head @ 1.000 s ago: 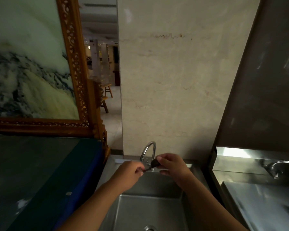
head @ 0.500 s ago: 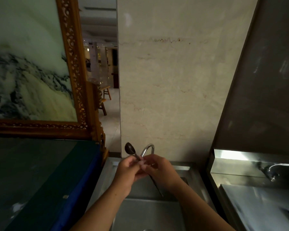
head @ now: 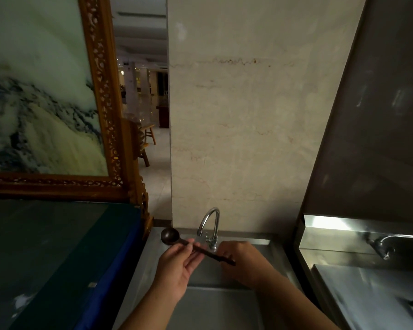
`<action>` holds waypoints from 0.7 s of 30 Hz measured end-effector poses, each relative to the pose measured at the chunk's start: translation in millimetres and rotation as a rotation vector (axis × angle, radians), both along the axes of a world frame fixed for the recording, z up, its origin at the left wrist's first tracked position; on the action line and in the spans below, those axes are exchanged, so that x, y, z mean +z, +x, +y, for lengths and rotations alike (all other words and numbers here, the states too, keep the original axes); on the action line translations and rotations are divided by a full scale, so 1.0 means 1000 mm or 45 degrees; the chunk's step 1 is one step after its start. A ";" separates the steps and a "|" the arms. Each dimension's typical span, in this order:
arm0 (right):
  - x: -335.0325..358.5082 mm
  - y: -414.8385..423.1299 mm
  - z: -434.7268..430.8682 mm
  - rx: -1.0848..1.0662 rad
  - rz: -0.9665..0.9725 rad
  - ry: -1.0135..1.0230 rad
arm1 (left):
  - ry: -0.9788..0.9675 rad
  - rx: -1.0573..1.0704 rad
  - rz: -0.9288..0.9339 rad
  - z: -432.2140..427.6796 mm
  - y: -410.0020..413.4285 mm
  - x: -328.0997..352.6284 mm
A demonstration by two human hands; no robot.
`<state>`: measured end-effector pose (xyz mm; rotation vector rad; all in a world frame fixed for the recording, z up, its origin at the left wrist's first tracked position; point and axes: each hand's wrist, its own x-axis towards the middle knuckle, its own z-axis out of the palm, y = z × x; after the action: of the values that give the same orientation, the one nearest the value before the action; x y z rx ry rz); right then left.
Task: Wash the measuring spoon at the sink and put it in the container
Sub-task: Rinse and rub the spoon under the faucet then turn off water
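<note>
A dark measuring spoon (head: 170, 236) with a round bowl and long handle lies level over the steel sink (head: 215, 303), its bowl pointing left. My left hand (head: 179, 265) is palm up under the handle near the bowl, fingers loosely spread, thumb on the handle. My right hand (head: 243, 258) grips the handle's far end, just in front of the chrome faucet (head: 210, 225). No water runs from the spout that I can see. No container is in view.
A blue-edged dark counter (head: 65, 258) lies left of the sink, with a carved wooden framed picture (head: 100, 91) standing on it. A second steel sink (head: 367, 287) with its own tap (head: 379, 246) sits at the right. A marble wall (head: 243, 115) rises behind the faucet.
The spoon has swung from upright to level, its bowl now lower and further left. My hands have drawn apart along the handle, and my left palm has turned upward.
</note>
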<state>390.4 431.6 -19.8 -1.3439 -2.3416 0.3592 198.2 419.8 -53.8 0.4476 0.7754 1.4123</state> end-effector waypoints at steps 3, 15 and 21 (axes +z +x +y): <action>0.001 -0.001 0.000 -0.014 -0.120 0.033 | -0.134 0.030 -0.125 -0.004 -0.001 -0.009; -0.016 -0.014 -0.006 0.011 -0.246 0.047 | -0.339 0.139 -0.010 -0.012 -0.005 -0.031; -0.012 -0.058 0.004 0.183 -0.208 0.128 | -0.316 0.332 0.040 -0.026 -0.044 -0.022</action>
<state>332.6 435.7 -31.8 -1.2024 -2.5622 0.1762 153.8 394.3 -76.3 0.1807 1.0493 1.5271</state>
